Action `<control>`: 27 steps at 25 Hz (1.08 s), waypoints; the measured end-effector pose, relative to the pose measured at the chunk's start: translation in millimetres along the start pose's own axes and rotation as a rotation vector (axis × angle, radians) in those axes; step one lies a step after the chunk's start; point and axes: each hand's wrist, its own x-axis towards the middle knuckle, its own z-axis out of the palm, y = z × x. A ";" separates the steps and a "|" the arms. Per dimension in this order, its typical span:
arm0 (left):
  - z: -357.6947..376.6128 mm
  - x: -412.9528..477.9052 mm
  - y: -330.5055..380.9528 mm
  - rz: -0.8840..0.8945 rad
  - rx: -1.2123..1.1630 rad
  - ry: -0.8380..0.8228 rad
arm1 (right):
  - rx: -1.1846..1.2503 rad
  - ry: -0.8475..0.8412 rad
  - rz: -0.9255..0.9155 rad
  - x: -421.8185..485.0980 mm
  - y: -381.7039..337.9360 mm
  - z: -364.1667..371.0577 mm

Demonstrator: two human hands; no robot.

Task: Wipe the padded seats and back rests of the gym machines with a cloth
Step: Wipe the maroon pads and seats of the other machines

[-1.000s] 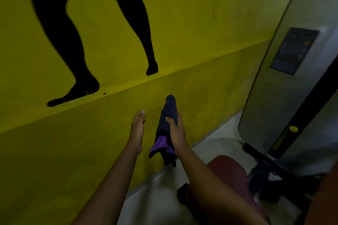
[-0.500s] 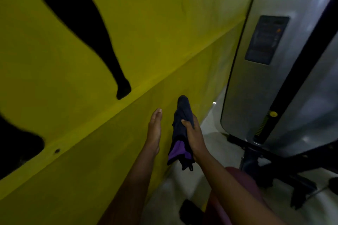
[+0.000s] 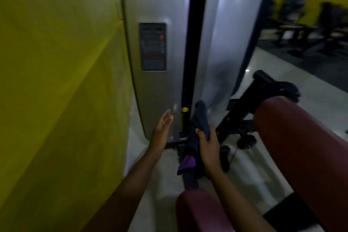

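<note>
My right hand grips a dark navy cloth with a purple patch at its lower end; the cloth stands bunched upright in front of me. Beside it, my left hand is held out flat with straight fingers and holds nothing. A maroon padded seat lies just below my right forearm. A larger maroon padded rest slopes across the right side. Neither hand touches the pads.
A yellow wall fills the left. The machine's silver weight-stack housing, with a dark label panel and a yellow pin, stands straight ahead. Black frame bars sit on the pale floor. More machines are blurred at the far right.
The view has swung right, from the yellow wall onto the silver housing and the maroon pads. Both hands keep the same pose, with the cloth still in my right hand.
</note>
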 end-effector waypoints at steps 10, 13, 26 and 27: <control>107.4 86.3 -4.8 0.636 0.417 -0.939 | -0.267 0.895 -0.011 -5.4 1.1 -52.9; 156.8 89.0 0.0 0.985 0.596 -1.056 | -0.347 1.080 0.003 -16.8 -1.4 -70.8; 316.2 160.5 -3.7 1.633 0.832 -1.177 | -1.078 1.584 0.127 74.3 7.9 -118.2; 321.4 166.6 -10.8 1.650 0.771 -1.193 | -1.150 1.578 0.152 96.1 9.9 -117.7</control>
